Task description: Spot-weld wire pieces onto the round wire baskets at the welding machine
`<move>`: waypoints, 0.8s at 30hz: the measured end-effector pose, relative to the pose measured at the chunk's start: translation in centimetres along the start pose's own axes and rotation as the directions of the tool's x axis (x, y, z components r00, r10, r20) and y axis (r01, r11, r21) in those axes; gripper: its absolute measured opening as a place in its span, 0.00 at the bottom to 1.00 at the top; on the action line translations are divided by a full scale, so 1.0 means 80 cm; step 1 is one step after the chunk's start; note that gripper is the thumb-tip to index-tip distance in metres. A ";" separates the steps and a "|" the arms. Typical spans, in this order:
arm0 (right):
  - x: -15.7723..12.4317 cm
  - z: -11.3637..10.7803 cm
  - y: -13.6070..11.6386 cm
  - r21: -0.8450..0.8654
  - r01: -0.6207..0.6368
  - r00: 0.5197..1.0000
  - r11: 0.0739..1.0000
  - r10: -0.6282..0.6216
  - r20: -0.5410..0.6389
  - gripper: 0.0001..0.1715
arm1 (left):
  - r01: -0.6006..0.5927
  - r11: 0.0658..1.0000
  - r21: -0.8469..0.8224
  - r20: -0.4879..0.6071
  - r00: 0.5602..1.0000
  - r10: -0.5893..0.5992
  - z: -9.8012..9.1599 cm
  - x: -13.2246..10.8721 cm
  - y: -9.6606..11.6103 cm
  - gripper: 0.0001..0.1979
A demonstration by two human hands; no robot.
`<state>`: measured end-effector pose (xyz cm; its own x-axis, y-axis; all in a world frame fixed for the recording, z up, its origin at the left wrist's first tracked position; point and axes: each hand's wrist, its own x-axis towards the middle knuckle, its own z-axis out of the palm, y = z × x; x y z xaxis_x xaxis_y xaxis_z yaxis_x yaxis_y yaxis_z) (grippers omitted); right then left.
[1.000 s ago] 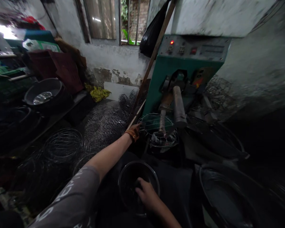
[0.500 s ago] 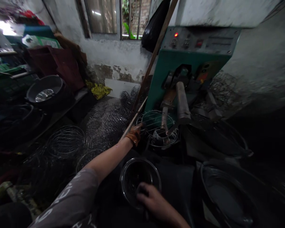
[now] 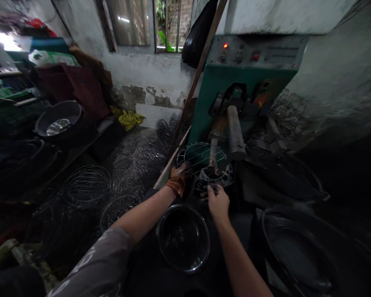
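A round wire rack (image 3: 200, 159) lies tilted under the lower electrode arm (image 3: 214, 150) of a green machine (image 3: 200, 99). My left hand (image 3: 181, 175), in a brown, worn glove or wrap, is closed on the rack's left edge. By the rack's near edge, my right hand (image 3: 218, 200) has its thumb and fingers pinched together, their tips darkened; whatever lies between them is too small and dark to name. Below both hands rests a shiny metal bowl (image 3: 183, 267), with a few tiny pieces in its bottom.
Finished-looking wire racks (image 3: 86, 185) and a heap of tangled wire pieces (image 3: 132, 154) lie at left. A wooden board (image 3: 170, 165) leans beside the machine. Dark basins (image 3: 297, 243) stand at right, and a black bucket (image 3: 60, 115) at the far left.
My right hand has moved up and forward from inside the bowl to the rack's near edge. My left hand still grips the rack in nearly the same place.
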<state>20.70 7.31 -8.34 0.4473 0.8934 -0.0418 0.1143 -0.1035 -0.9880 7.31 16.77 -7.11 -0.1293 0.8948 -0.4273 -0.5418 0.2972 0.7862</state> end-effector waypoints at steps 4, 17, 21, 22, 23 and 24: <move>0.004 -0.002 -0.001 0.069 -0.037 0.999 0.997 0.039 -0.029 0.30 | 0.063 0.998 -0.011 -0.003 0.998 -0.063 0.002 -0.007 -0.003 0.24; 0.016 -0.013 -0.011 0.002 -0.038 0.997 0.999 0.038 -0.066 0.24 | 0.150 0.982 -0.113 0.017 0.989 -0.149 0.023 0.001 -0.019 0.17; 0.024 -0.018 -0.013 -0.076 -0.042 0.997 0.996 0.036 -0.071 0.19 | 0.178 0.977 -0.116 0.027 0.984 -0.176 0.031 0.005 -0.022 0.17; 0.025 -0.020 -0.014 -0.090 -0.039 0.997 0.995 0.033 -0.069 0.19 | 0.182 0.977 -0.113 0.031 0.983 -0.180 0.033 0.007 -0.023 0.18; 0.027 -0.021 -0.014 -0.106 -0.035 0.997 0.994 0.028 -0.067 0.19 | 0.185 0.976 -0.114 0.036 0.983 -0.182 0.035 0.008 -0.025 0.18; 0.028 -0.022 -0.014 -0.123 -0.029 0.998 0.992 0.021 -0.065 0.18 | 0.189 0.975 -0.117 0.045 0.982 -0.185 0.036 0.010 -0.026 0.19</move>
<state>23.18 8.67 -7.05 0.5065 0.8606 -0.0526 0.2092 -0.1819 -0.9608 10.73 17.81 -7.83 0.0104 0.8382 -0.5452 -0.6497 0.4202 0.6335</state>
